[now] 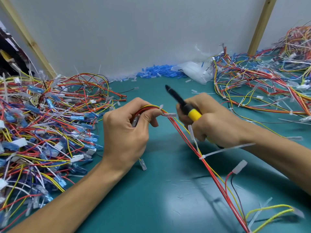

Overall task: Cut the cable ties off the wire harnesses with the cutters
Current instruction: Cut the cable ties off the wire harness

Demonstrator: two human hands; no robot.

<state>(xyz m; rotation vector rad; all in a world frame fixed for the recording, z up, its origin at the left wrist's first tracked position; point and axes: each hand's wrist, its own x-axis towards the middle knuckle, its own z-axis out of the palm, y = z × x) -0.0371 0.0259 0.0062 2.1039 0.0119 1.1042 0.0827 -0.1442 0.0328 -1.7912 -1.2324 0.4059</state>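
My left hand (125, 130) grips one end of a red and yellow wire harness (217, 179) that runs down to the lower right over the green table (159, 199). A white cable tie (218, 151) wraps the harness below my right hand, its long tail pointing right. A small tie stub (161, 107) sticks up by my left thumb. My right hand (213, 120) holds the cutters (180, 102) by their yellow and black handles, the dark jaws pointing up and left, above the harness and not touching it.
A big heap of loose harnesses (42, 132) lies at the left. Another tangle (269, 78) spreads across the right and back right. Blue connector sleeves (158, 73) and a clear plastic bag (195, 71) lie against the grey back wall. Wooden posts stand at both sides.
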